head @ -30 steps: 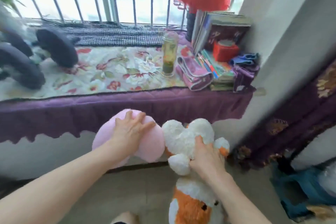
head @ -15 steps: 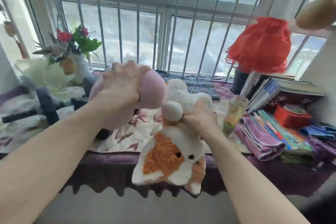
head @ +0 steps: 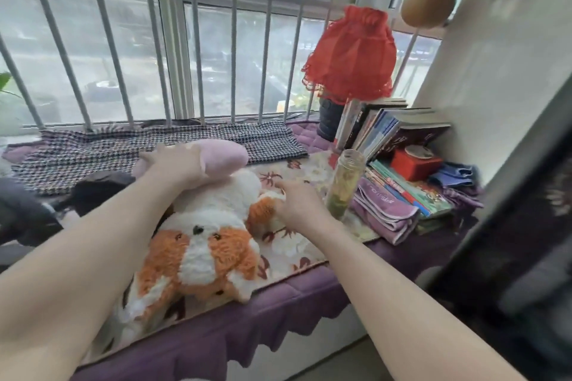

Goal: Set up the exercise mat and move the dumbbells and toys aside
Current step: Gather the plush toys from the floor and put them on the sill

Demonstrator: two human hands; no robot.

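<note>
Orange-and-white plush dog point(head: 204, 244) lay on the purple window seat point(head: 278, 312), off the floor so the mat gets room. Right hand point(head: 297, 207) loosely pinched its paw; left hand point(head: 176, 164) gripped the pink plush point(head: 223, 158) above it.

On a window seat covered with a floral cloth point(head: 297, 244), a fluffy orange-and-white plush dog point(head: 210, 244) lies on its back. The left hand point(head: 176, 164) presses down on a soft pink plush toy point(head: 224, 158) resting at the dog's far end. The right hand point(head: 294, 204) touches the dog's orange paw, fingers loosely curled. Just right stands a clear glass jar point(head: 345, 182), beside a folded purple towel point(head: 383, 210) and stacked books point(head: 411, 192).
</note>
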